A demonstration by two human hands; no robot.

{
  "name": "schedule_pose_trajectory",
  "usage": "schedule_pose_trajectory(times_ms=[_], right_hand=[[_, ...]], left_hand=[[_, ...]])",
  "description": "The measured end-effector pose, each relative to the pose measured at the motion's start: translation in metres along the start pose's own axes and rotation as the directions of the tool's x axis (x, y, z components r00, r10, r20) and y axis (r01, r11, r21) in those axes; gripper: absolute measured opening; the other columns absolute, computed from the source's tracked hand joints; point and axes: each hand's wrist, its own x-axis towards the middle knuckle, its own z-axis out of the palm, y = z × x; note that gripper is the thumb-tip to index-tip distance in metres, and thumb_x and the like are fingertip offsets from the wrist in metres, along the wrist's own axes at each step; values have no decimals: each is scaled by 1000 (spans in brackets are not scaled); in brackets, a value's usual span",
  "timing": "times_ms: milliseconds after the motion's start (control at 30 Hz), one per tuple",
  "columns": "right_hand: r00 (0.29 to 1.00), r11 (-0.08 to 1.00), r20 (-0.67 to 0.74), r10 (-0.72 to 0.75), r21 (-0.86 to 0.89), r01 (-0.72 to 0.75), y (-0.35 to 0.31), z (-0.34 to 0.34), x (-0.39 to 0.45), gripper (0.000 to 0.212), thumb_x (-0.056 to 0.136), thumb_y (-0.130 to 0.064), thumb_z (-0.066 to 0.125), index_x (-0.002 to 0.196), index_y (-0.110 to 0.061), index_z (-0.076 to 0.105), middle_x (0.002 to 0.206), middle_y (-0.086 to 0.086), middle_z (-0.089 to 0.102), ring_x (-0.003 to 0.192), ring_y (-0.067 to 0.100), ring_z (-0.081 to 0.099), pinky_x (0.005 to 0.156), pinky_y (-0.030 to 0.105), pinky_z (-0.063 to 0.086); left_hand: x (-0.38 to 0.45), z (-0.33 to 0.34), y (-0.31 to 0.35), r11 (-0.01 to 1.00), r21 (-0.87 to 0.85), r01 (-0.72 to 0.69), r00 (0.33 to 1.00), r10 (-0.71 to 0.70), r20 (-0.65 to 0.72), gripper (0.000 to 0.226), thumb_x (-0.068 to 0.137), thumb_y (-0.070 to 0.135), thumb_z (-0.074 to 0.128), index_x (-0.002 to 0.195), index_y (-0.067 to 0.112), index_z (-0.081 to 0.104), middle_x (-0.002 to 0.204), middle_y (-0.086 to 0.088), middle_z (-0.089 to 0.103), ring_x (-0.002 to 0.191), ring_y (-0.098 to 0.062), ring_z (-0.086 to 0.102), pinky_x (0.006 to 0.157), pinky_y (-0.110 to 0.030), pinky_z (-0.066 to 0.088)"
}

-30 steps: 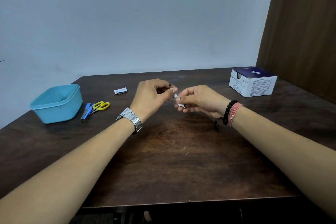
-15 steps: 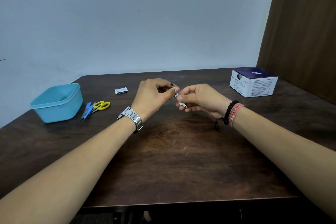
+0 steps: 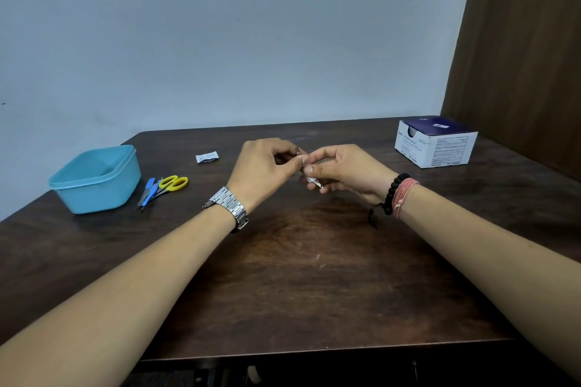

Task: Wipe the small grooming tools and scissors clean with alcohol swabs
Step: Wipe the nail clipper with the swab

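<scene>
A small metal nail clipper is held above the middle of the table. My right hand grips its lower part with curled fingers and thumb. My left hand pinches the clipper's upper end with thumb and fingertips; whether a swab lies under those fingers I cannot tell. Yellow-handled scissors lie on the left of the table beside blue-handled grooming tools. A white swab packet lies behind them.
A light blue plastic tub stands at the left edge. A white and dark blue box of swabs stands at the back right. The dark wooden table meets a wall behind and a brown panel on the right.
Both hands stay together over the table's middle. The fingers have shifted slightly along the clipper; nothing else on the table has moved.
</scene>
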Motion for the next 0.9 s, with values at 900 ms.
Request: schedule_pose_trajectory(times_ms=[900], right_hand=[[1000,1000,14,-10,-20,10,-1,-1,0,19,85,-10,71,85,-14,52,88,18,73,69,20,70,58,22,53]], left_hand=[[-1,-2,3,984,-127,128,992,-126,22,8,84,21,73,83,14,76,67,8,72,58,-4,68,64,-23,57]])
